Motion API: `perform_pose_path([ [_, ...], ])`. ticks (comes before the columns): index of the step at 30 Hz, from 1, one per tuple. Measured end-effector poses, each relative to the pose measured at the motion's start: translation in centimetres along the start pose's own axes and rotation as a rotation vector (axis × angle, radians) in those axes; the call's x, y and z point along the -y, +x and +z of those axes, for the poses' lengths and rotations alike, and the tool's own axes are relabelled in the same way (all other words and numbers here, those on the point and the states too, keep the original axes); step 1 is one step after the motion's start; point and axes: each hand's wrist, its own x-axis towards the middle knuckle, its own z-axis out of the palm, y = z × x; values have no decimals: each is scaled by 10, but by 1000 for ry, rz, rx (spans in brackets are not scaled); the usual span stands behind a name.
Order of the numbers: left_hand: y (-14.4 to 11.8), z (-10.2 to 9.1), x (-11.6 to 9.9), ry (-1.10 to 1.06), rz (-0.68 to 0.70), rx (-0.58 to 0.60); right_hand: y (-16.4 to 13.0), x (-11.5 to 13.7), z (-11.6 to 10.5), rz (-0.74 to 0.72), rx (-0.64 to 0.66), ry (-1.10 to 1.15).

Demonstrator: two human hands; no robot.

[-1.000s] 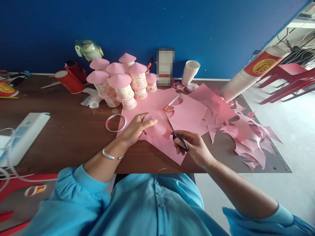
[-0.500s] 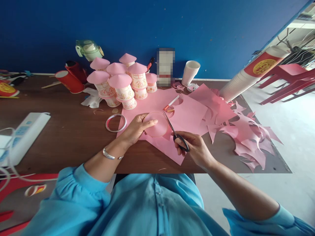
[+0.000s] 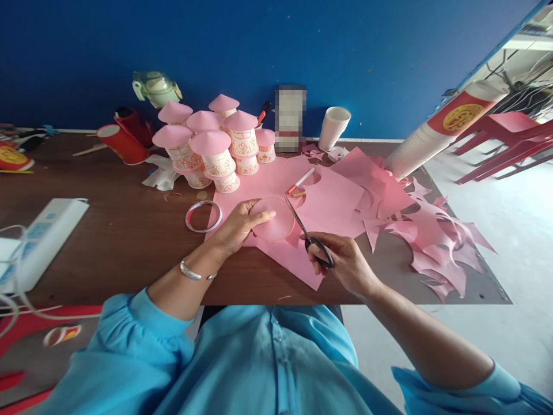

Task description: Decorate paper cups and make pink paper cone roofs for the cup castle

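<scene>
My left hand (image 3: 238,228) pinches the pink paper circle (image 3: 273,219); my right hand (image 3: 341,260) grips scissors (image 3: 307,235) cutting its edge, near the table's (image 3: 129,242) front edge.

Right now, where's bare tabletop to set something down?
Free: brown table between the power strip and tape ring, reaching back toward the red cups. Crowded: centre, where left hand holds the pink circle and right hand the scissors; scraps fill the right.
</scene>
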Motion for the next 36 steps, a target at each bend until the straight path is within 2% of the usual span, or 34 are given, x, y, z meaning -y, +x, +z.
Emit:
perform_pose_path([
  [36, 2, -3, -10, -6, -2, -32, -4, -5, -3, -25, 54, -4],
])
